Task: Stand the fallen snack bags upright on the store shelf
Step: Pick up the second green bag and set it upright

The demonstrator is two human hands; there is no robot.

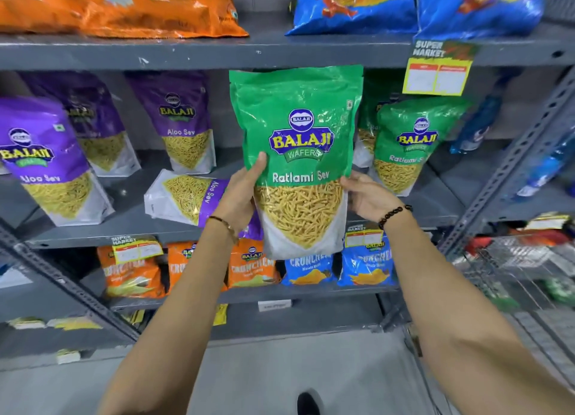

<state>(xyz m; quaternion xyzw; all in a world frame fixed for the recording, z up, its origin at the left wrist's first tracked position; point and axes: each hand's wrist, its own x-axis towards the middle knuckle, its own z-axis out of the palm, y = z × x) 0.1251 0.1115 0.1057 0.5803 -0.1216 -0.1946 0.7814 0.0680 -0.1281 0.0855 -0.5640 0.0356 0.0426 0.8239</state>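
Before the grey metal middle shelf [193, 228], a glossy green plastic Ratlami Sev bag [298, 153] is held upright in the air, its base hanging below the shelf's front edge. Left hand [241, 193] grips its left edge, thumb across the front; right hand [368, 195] clasps the right edge, fingers behind. On the shelf to the left, a purple-and-white Aloo Sev bag [183, 197] lies on its side. To the right, another green Ratlami Sev bag [410, 144] stands upright.
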